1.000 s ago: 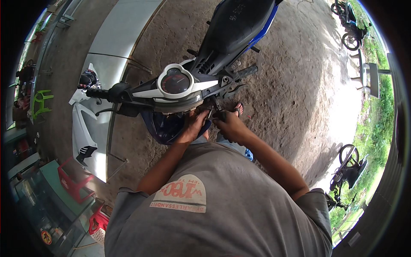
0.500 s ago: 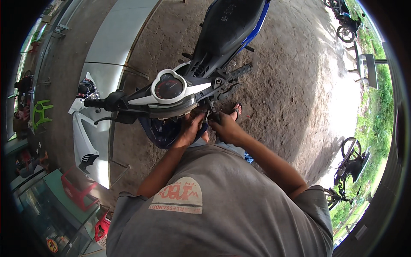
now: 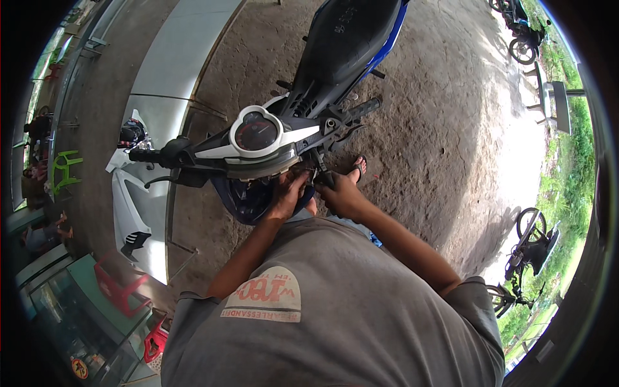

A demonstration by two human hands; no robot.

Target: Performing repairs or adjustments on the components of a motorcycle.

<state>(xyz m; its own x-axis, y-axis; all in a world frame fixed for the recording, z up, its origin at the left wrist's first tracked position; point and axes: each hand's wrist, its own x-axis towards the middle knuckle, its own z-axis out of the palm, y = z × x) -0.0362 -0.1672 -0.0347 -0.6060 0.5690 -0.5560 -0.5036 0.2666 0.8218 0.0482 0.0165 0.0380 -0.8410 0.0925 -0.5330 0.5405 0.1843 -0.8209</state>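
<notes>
A motorcycle faces me, with a round gauge (image 3: 256, 133) in a white surround and a wide handlebar. Just beneath its front cowl (image 3: 265, 162), my left hand (image 3: 287, 195) has its fingers bent together near some thin wires; what they pinch is hidden. My right hand (image 3: 342, 195) is closed around the lower end of a slim dark tool-like piece (image 3: 320, 166), whose exact kind I cannot make out. Both hands are close together, the right one beside the left. Under the left wrist lies the dark blue front fender (image 3: 248, 203).
To the left stands a long pale bench (image 3: 169, 64), bearing white fairing panels (image 3: 131, 213) and a headlight part (image 3: 133, 131). A red chair (image 3: 122, 287) and a glass case (image 3: 71, 322) are at lower left. Other motorcycles (image 3: 530, 245) are parked at far right on rough ground.
The hands stay almost where they were under the cowl, with barely any shift of the fingers. The whole view has moved very slightly.
</notes>
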